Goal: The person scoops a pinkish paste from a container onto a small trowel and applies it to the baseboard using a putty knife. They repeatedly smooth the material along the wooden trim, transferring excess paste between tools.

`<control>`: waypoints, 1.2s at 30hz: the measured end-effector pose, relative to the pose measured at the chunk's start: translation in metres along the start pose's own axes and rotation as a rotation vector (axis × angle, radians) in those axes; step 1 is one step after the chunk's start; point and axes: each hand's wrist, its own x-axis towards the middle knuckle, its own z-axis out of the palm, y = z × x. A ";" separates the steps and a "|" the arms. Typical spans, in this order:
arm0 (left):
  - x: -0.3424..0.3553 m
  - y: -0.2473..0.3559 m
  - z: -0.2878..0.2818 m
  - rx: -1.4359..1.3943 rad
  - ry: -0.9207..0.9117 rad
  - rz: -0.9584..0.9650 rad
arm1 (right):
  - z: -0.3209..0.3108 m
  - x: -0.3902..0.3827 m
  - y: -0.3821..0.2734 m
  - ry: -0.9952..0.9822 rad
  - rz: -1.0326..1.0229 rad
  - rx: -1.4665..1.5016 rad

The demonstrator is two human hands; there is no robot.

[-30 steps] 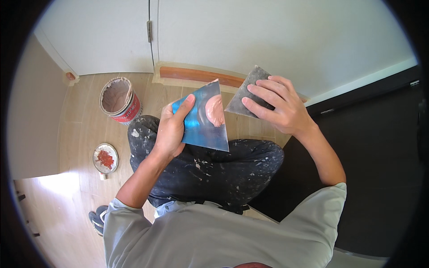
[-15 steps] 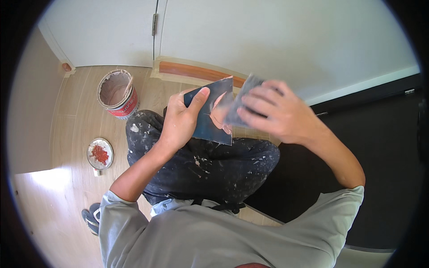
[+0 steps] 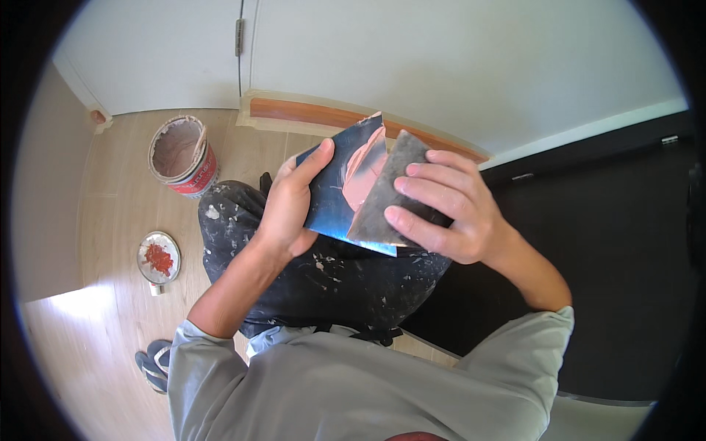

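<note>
My left hand (image 3: 285, 202) grips a dark blue, shiny flat scraper plate (image 3: 327, 192) by its left edge, thumb on top. Pink putty (image 3: 359, 180) lies smeared across the right part of that plate. In my right hand (image 3: 460, 206) is a grey, worn flat scraper (image 3: 393, 192), its fingers laid over the face and the thumb hidden beneath. The grey scraper's left edge overlaps the blue plate beside the putty; whether it presses on it is hard to tell. Both are held above my paint-spotted dark trousers (image 3: 323, 283).
An open putty bucket (image 3: 195, 176) stands on the wood floor at the left. Nearer lies a round lid (image 3: 170, 268) with reddish paste, then flip-flops (image 3: 153, 371). Ahead, a taped wooden strip (image 3: 294, 112) edges the white wall. A black panel (image 3: 581, 242) lies at the right.
My right hand and the grey scraper have moved down across the blue plate. The blue plate has tilted, and its putty now shows as a thicker, smoother patch.
</note>
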 end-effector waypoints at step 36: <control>0.035 -0.024 0.002 -0.114 0.308 0.661 | 0.117 -0.034 -0.013 1.047 1.075 1.281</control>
